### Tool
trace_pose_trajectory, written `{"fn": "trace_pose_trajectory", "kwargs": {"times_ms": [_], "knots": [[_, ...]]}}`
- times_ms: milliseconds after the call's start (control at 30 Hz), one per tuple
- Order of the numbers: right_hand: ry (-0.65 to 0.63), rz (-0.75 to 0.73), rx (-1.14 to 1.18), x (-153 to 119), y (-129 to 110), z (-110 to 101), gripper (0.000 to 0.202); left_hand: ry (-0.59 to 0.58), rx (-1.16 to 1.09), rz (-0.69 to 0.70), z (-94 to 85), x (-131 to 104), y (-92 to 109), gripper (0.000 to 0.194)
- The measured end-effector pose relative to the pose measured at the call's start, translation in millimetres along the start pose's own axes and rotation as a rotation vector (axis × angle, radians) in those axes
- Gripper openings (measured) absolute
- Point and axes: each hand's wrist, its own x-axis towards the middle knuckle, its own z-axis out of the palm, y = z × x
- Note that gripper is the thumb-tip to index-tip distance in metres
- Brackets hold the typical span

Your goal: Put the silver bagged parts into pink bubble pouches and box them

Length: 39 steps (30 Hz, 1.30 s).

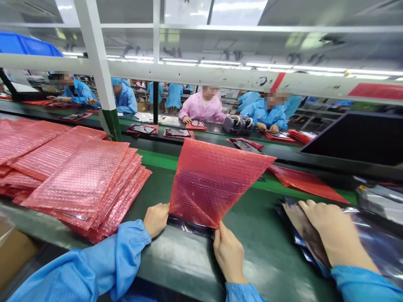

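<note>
A red bubble-wrap bag (214, 180) stands tilted up in front of me, with a dark shiny edge (189, 225) showing below its lower side. My left hand (156, 220) is closed on the bag's lower left corner. At the lower right corner, my right hand (229, 253) pinches the bag between thumb and fingers. Both hands are just above the green work surface (176, 260). To the left lies a large pile of red bubble-wrap bags (82, 176).
A co-worker's hand (330, 226) rests on dark shiny bags (299, 235) at the right. Behind, a belt (163, 144) carries flat items on red bags. A black panel (359, 138) stands at the right. Several people sit beyond; a white post (96, 54) rises at the left.
</note>
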Motion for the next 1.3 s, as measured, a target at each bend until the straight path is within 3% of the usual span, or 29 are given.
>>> {"fn": "trace_pose_trajectory", "kwargs": {"times_ms": [167, 267, 367, 467, 567, 700, 800, 933, 1000, 1067, 1167, 1233, 1300], "knots": [[-0.151, 0.310, 0.333, -5, 0, 5, 0.052, 0.052, -0.319, 0.031, -7.6, -1, 8, 0.035], [-0.200, 0.498, 0.560, -8, -2, 6, 0.056, 0.098, -0.607, -0.100, -18.3, -1, 23, 0.050], [-0.212, 0.633, 0.741, -9, -5, 7, 0.054, 0.069, -0.896, -0.223, -31.2, 1, 40, 0.066], [-0.216, 0.700, 0.777, -10, -6, 5, 0.053, 0.070, -1.019, -0.270, -44.8, 11, 48, 0.057], [-0.234, 0.667, 0.696, -8, -9, 1, 0.054, 0.127, -0.863, -0.323, -58.7, 27, 45, 0.045], [-0.204, 0.447, 0.571, -1, -13, -8, 0.045, 0.264, -0.536, -0.269, -76.1, 53, 37, 0.053], [-0.118, 0.239, 0.494, 4, -10, -16, 0.034, 0.395, -0.710, -0.228, -81.8, 66, 41, 0.059], [-0.145, 0.095, 0.578, 14, -6, -31, 0.029, 0.581, -0.966, -0.271, -71.9, 66, 58, 0.048], [-0.106, 0.154, 0.701, 25, -11, -38, 0.036, 0.651, -0.907, -0.268, -62.5, 61, 65, 0.039], [0.068, 0.287, 0.806, 38, -22, -40, 0.035, 0.684, -0.815, -0.248, -52.6, 57, 67, 0.039], [0.362, 0.439, 0.728, 53, -38, -28, 0.038, 0.730, -0.708, -0.323, -37.6, 53, 65, 0.044], [0.414, 0.452, 0.597, 52, -44, -14, 0.042, 0.734, -0.666, -0.384, -27.2, 51, 61, 0.046], [0.369, 0.420, 0.537, 43, -42, 0, 0.042, 0.706, -0.642, -0.405, -16.5, 48, 57, 0.049]]}}
